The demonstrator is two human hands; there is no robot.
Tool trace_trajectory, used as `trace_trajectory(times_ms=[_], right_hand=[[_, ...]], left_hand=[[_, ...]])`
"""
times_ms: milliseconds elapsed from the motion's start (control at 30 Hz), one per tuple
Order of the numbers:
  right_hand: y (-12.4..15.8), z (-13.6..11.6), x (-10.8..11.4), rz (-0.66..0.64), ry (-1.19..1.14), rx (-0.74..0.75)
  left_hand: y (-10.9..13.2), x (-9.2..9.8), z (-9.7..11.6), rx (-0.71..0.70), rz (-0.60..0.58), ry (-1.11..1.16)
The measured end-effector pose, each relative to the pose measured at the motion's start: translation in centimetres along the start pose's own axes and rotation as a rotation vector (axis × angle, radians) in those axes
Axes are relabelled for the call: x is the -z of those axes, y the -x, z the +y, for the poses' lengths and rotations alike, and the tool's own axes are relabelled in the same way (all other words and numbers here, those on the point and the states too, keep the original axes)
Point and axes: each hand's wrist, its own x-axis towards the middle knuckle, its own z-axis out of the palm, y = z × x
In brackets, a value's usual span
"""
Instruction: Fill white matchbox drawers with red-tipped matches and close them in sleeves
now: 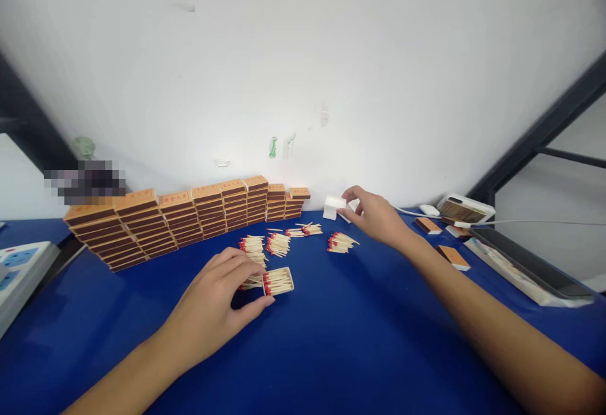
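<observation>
Left grip (220,295) holds the filled match tray (278,281) at its left end, thumb nearside, likely steadying it on or just over the surface (341,339). Right grip (374,213) curls narrow around white folded pieces (334,206); can't tell if I'm pinching one. Matchboxes (207,208) line the wall (303,55), presumably saving room.

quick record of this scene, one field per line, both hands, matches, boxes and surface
left hand: grip on left end of match-filled tray
right hand: thumb and fingers at white pieces
loose matches: several piles, heads red
stacked boxes: row, back left
separate boxes: right side
surface: blue table
</observation>
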Motion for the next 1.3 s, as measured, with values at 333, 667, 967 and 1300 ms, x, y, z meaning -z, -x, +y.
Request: trace_trajectory(times_ms=[333,667,967,1300], right_hand=[[-3.4,-2.9,-1.1,0.054,-0.056,0.235],[-7.0,-6.3,-3.9,-0.060,-0.340,-0.370],[-5.2,-5.2,-2.4,-0.079,-0.658,-0.492],[-6.0,-7.4,-4.1,-0.143,-0.882,-0.567]], left_hand=[[0.0,0.1,0.3,-0.033,-0.031,-0.031],[-0.1,0.2,-0.1,0.003,0.109,-0.060],[-0.5,0.7,-0.1,0.156,0.292,-0.101],[-0.5,0.8,-0.2,0.180,0.286,-0.075]])
